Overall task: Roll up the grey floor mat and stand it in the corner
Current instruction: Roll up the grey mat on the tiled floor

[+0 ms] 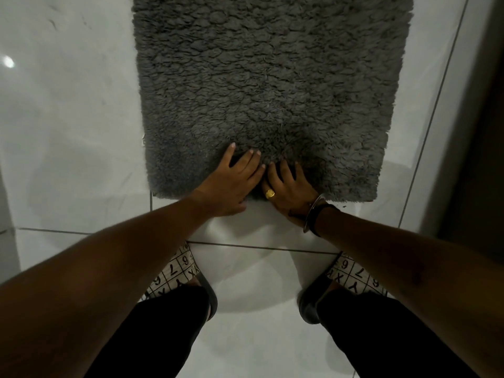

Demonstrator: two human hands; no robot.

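- The mat (261,85) lies flat on the white tile floor (68,118), its near short edge just ahead of the person's feet.
- The left hand (231,181) and right hand (286,186) rest side by side at the middle of that near edge, fingers spread on the pile, thumbs at or under the edge.
- Neither hand is visibly clamped on the mat; whether the edge is pinched cannot be told.
- Step in hand, as judged: starting the roll. No turn is formed yet.
- Next move calls for lifting the near edge, folding it over tightly, then rolling away from the body with even pressure across the width.
- The corner is not identifiable in view.
- Readable writing: the slippers (174,271) carry a grid print with "6", "7", "X", "Y". No brand is legible.
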